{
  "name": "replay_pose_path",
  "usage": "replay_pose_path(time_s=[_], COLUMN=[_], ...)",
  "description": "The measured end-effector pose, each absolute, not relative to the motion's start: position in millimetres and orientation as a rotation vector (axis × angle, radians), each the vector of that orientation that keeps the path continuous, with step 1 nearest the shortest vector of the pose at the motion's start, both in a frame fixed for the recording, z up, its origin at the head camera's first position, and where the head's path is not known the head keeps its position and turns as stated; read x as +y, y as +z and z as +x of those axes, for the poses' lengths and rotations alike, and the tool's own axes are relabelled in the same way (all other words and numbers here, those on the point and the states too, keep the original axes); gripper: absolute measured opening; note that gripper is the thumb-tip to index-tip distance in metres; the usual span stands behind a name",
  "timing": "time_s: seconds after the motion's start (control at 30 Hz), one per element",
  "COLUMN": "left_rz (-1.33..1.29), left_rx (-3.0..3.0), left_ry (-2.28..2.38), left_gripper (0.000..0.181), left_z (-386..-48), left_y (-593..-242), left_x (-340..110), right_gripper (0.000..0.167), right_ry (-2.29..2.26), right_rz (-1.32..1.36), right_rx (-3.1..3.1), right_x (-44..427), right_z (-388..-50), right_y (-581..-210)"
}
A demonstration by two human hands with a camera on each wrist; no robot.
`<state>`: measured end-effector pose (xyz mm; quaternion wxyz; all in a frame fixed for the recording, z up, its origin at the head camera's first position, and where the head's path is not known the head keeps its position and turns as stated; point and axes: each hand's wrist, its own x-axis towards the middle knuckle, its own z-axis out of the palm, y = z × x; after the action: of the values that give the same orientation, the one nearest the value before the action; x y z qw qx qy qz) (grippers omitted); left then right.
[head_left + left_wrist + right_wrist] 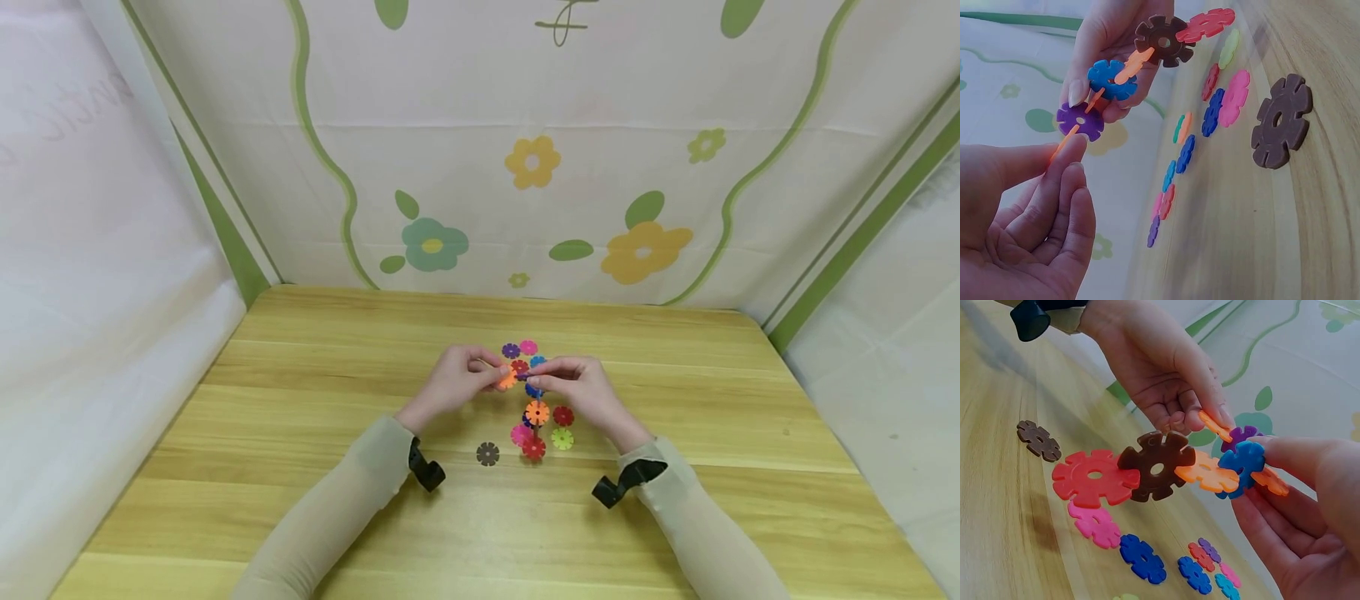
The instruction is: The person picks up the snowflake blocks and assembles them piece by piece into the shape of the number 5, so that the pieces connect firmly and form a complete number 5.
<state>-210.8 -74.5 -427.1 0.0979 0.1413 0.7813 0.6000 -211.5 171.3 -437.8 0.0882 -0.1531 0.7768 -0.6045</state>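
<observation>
Your left hand (pixel 456 377) pinches an orange disc (pixel 1215 427) at one end of a chain of notched discs (pixel 1169 453); that disc sits edge-on in a purple disc (pixel 1072 116); your right hand (pixel 587 388) grasps the chain around the purple disc and the blue disc (pixel 1245 457), though I cannot tell which of them its fingertips press hardest; a second orange disc (pixel 1270 481) joins those two; past the blue one come a third orange disc (pixel 1194 475), a brown disc (pixel 1154 36) and, at the free end, a red disc (pixel 1075 478); the whole chain is raised above the tabletop (pixel 360 333), its free end reaching back towards you; below it lie a pink disc (pixel 1100 533) and a dark blue disc (pixel 1133 550), with a dark red disc (pixel 558 416) and a yellow-green disc (pixel 567 440) to their right; a loose brown disc (pixel 1294 109) lies apart on your left; a small cluster of discs (pixel 512 351) lies beyond your hands; a black band (pixel 429 473) circles your left wrist.
</observation>
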Motion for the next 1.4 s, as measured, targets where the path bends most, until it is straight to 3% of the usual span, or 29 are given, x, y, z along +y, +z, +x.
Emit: replay_pose_path(time_s=[0.57, 1.03, 1.4], left_rz=[0.376, 0.349, 0.349], left_rx=[2.248, 2.279, 2.266], left_ry=[1.847, 1.852, 1.887], left_gripper=[0.016, 0.015, 0.015], left_z=[-210, -207, -207], left_y=[-431, -429, -429], left_x=[-71, -69, -67], right_gripper=[0.016, 0.015, 0.020], right_ry=[-1.785, -1.803, -1.827], right_rz=[-0.490, -0.481, -0.448], right_rx=[2.305, 2.324, 2.317], right_x=[163, 167, 163], right_z=[-195, -209, -206], right_y=[-409, -435, -435])
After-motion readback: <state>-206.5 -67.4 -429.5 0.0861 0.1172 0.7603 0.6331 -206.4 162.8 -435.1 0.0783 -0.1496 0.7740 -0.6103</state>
